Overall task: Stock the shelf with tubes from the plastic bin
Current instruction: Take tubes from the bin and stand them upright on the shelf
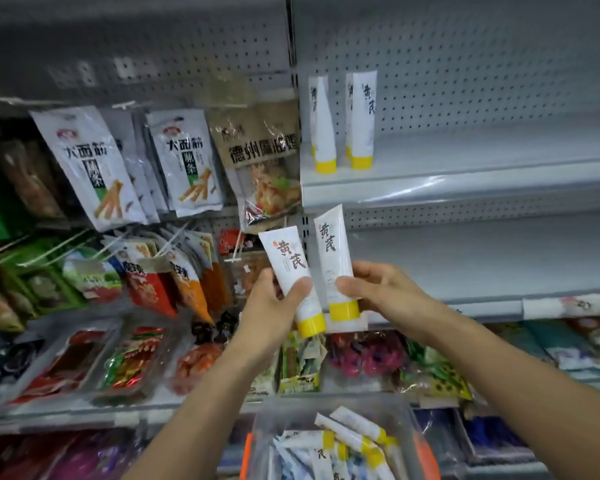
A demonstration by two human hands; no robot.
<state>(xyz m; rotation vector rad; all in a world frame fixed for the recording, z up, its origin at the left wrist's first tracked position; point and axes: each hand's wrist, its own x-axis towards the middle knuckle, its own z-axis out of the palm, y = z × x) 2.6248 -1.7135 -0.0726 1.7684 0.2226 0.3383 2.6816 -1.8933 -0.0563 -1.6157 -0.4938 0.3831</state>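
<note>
Left tube (289, 268) gripped by left hand (274, 306), right tube (335, 258) by right hand (381, 289); both are best stood cap-down just right of shelved tubes (361, 119) on shelf (482, 161).

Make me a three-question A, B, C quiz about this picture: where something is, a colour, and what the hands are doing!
1. Where is the bin? A. low down, nearest the person B. on the top shelf C. among the snack bags
2. What colour are the caps on the tubes? A. red B. yellow C. blue
3. What are the left hand and right hand doing? A. both open B. only one holds a tube C. each grips a tube
Answers: 1 A, it sits at the view's bottom. 2 B, every cap is yellow. 3 C, each hand's fingers curl round one tube.
</note>
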